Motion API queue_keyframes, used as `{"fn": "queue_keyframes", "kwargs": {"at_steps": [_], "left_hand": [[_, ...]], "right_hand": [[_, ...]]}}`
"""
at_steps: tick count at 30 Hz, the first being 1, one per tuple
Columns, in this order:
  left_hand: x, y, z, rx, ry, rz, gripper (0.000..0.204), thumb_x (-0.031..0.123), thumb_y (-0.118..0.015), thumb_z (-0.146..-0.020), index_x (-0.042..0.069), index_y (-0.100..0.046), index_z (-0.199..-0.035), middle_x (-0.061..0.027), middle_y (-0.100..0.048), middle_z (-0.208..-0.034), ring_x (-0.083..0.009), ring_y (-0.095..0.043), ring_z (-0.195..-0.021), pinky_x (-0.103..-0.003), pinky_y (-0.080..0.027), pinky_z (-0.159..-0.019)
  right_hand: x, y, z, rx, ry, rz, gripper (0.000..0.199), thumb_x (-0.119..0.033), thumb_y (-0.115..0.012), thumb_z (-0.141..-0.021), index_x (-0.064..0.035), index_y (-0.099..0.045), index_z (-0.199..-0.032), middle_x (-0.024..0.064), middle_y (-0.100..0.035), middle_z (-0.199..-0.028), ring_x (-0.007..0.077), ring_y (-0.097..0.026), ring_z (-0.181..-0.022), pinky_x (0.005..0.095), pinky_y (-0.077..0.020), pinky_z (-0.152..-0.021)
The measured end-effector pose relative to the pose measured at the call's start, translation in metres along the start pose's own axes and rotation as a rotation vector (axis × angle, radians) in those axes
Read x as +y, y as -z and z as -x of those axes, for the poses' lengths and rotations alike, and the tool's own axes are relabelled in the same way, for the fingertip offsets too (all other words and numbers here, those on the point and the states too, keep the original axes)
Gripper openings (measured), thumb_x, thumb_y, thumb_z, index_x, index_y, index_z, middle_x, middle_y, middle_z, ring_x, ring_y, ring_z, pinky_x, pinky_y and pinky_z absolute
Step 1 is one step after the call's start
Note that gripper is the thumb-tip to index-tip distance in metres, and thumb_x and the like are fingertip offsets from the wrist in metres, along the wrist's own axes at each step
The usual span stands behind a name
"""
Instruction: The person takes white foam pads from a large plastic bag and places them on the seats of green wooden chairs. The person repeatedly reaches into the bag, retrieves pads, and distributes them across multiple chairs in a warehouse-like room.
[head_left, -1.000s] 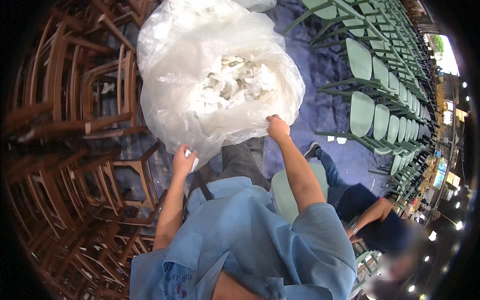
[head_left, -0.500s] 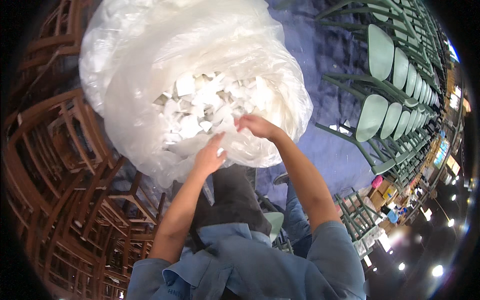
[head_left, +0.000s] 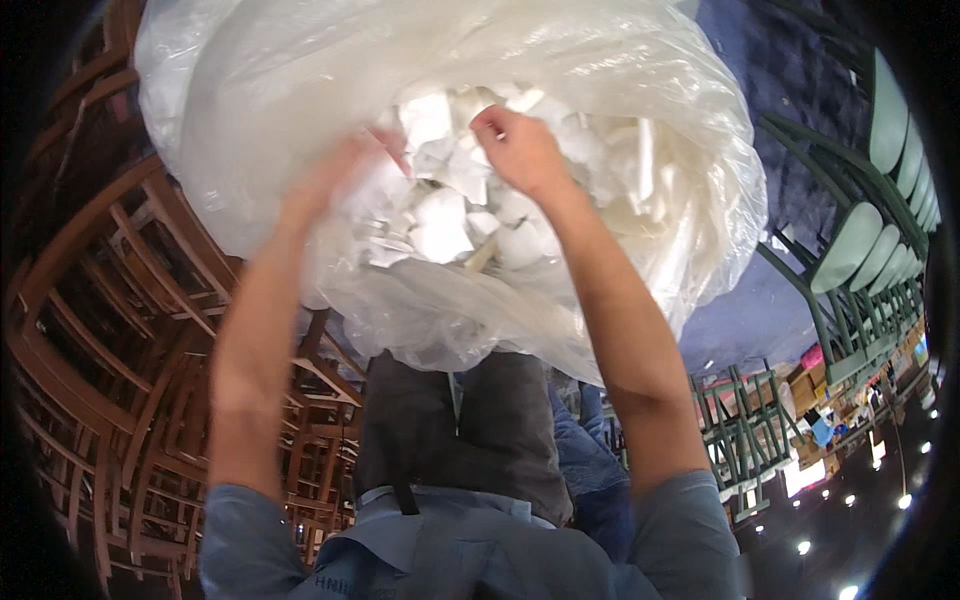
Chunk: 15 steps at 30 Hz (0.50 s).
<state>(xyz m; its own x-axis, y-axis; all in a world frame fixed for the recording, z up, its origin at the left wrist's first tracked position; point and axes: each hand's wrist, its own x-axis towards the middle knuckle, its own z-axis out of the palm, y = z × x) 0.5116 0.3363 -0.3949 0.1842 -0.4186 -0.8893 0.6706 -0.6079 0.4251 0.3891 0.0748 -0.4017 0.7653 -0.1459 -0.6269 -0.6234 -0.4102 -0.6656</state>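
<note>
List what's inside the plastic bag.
Loose white pieces show inside the bag, partly covered by the left hand and right hand. Whatever lies beneath the top layer cannot be seen.

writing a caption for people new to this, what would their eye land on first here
Probably the big translucent plastic bag at top centre, its mouth open on a heap of white scraps. Next come the left hand, blurred, and the right hand, both over that opening. Brown wooden frames crowd the left side, with green chairs lined up at the right.
</note>
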Motion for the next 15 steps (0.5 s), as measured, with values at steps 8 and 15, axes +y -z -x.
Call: {"fn": "queue_keyframes", "kwargs": {"at_steps": [8, 15], "left_hand": [[0.104, 0.188, 0.046, 0.484, -0.223, -0.270, 0.040, 0.030, -0.060, -0.105, 0.004, -0.065, -0.134, -0.0127, -0.070, -0.126, -0.0229, -0.069, -0.112, -0.040, -0.056, -0.096], [0.142, 0.165, -0.003, 0.317, -0.423, -0.277, 0.044, 0.032, -0.063, -0.105, 0.004, -0.063, -0.140, -0.0158, -0.067, -0.137, -0.0224, -0.068, -0.113, -0.038, -0.055, -0.097]], "right_hand": [[-0.049, 0.022, -0.064, -0.012, 0.113, -0.011, 0.043, -0.040, -0.057, -0.102, -0.0129, -0.069, -0.133, 0.0164, -0.077, -0.104, 0.0306, -0.073, -0.091, 0.0414, -0.0560, -0.088], [-0.156, 0.043, -0.160, 0.296, 0.379, 0.219, 0.050, -0.037, -0.063, -0.100, -0.0069, -0.063, -0.141, 0.0211, -0.069, -0.130, 0.0374, -0.065, -0.123, 0.0437, -0.0509, -0.106]]}}
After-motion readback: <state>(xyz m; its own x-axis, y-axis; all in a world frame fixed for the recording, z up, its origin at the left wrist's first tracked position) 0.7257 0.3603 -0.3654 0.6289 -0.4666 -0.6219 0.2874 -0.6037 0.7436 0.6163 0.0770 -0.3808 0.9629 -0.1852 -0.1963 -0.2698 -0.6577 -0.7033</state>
